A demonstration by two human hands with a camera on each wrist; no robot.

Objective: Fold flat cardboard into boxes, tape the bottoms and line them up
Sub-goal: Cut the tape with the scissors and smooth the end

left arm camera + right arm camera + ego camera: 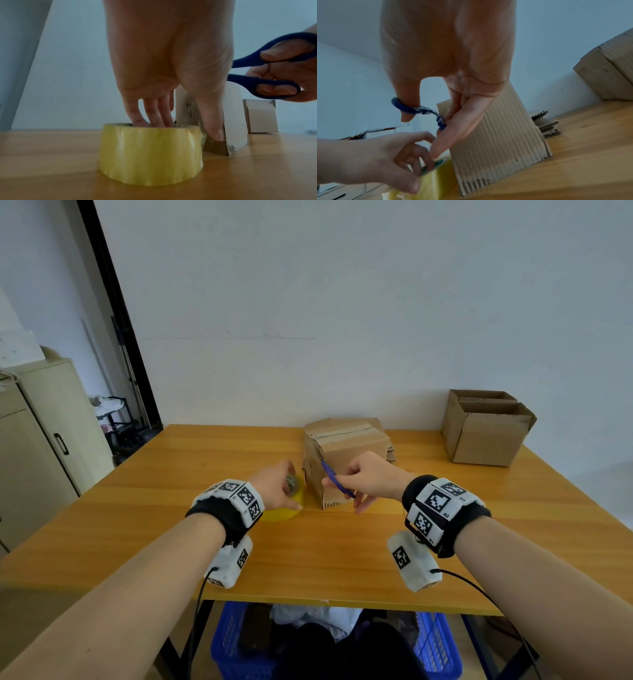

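Observation:
A folded cardboard box (pixel 352 451) stands mid-table with a strip of tape along its top seam. Just left of it a yellow tape roll (pixel 150 152) lies flat on the table. My left hand (pixel 284 491) grips the roll, fingers (pixel 154 119) down in its core and thumb outside against the box's lower edge. My right hand (pixel 349 487) holds blue scissors (pixel 337 481) through the handle loops (pixel 267 70). The blades point up at the box's near left corner. Whether the blades are apart is hidden.
An upright open box (pixel 486 429) stands at the back right of the wooden table (pixel 205 542). Flat cardboard pieces (pixel 546 124) lie behind the middle box. A blue basket (pixel 236 648) sits under the table; a cabinet (pixel 44 440) is at left.

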